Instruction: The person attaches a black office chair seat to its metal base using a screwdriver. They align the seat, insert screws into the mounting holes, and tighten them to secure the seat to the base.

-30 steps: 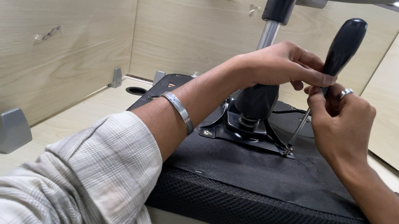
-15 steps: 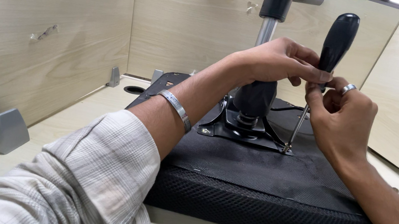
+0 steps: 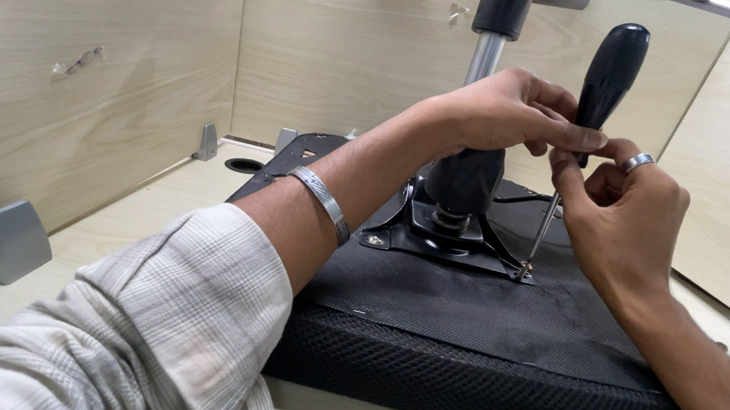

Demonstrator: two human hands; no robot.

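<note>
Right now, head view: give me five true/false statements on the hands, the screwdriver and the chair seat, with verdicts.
1. Both hands, left and right, grip the screwdriver. True.
2. The screwdriver lies flat on the seat. False: it stands nearly upright, tip at a corner of the metal plate.
3. The chair seat lies upside down on the desk. True.
4. The right hand wears a ring. True.
5. The left wrist is bare. False: it wears a metal bracelet.

seat (image 3: pixel 498 356) on desk (image 3: pixel 134 226), upside dn
</note>
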